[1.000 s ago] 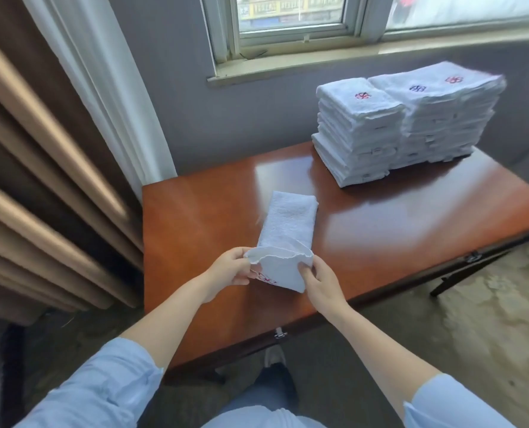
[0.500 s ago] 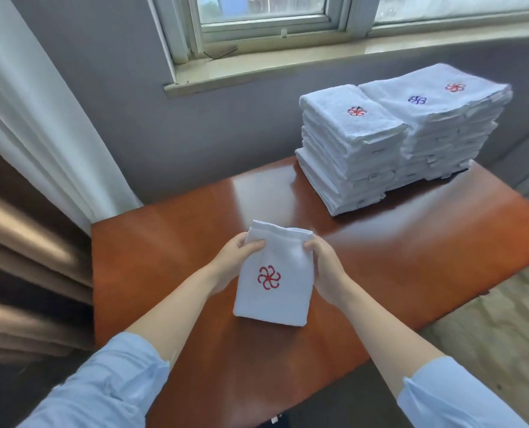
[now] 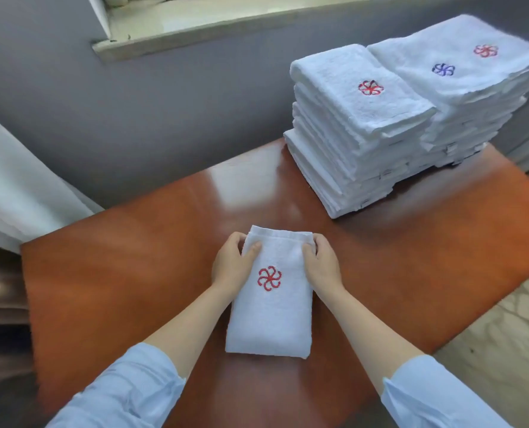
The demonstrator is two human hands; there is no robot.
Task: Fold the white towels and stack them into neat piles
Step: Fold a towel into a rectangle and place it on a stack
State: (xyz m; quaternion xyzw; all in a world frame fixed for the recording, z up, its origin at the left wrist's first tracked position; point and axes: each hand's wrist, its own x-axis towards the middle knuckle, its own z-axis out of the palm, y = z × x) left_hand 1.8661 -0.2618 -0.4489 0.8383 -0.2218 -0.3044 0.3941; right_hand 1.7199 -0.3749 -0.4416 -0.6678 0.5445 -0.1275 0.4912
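Between the left hand (image 3: pixel 230 267) and right hand (image 3: pixel 323 267) lies the folded towel (image 3: pixel 269 322), both hands gripping its far corners.

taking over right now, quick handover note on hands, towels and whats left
Hands: left hand grips the folded towel at its far left corner; right hand grips its far right corner.
Towel lies flat on the table, red emblem up, apart from the piles.
Done: this towel folded; nearer pile and farther pile stand side by side at far right.
Left: set this towel on a pile, probably the nearer.
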